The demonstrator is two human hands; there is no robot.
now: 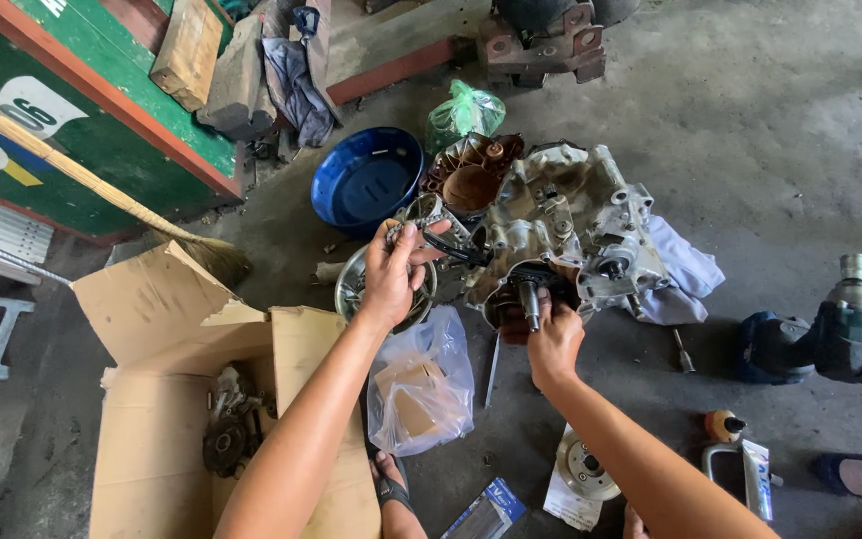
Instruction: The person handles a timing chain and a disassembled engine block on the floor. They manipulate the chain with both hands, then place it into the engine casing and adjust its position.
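A grey metal engine case (576, 225) lies on the concrete floor on a white rag (685, 269). My left hand (393, 269) grips a small metal part with a black cable (431, 225) just left of the case. My right hand (554, 339) holds the lower front of the case, fingers around the black round housing beside a protruding steel shaft (531, 302). Both forearms reach in from the bottom of the view.
Open cardboard box (162, 419) with gear parts at left. Plastic bag (421, 384) between my arms. Blue bowl (366, 180), brown cover (471, 180), green bag (466, 110) behind. Impact wrench (830, 334) at right. Broom (102, 190), wood blocks, green panel at the upper left.
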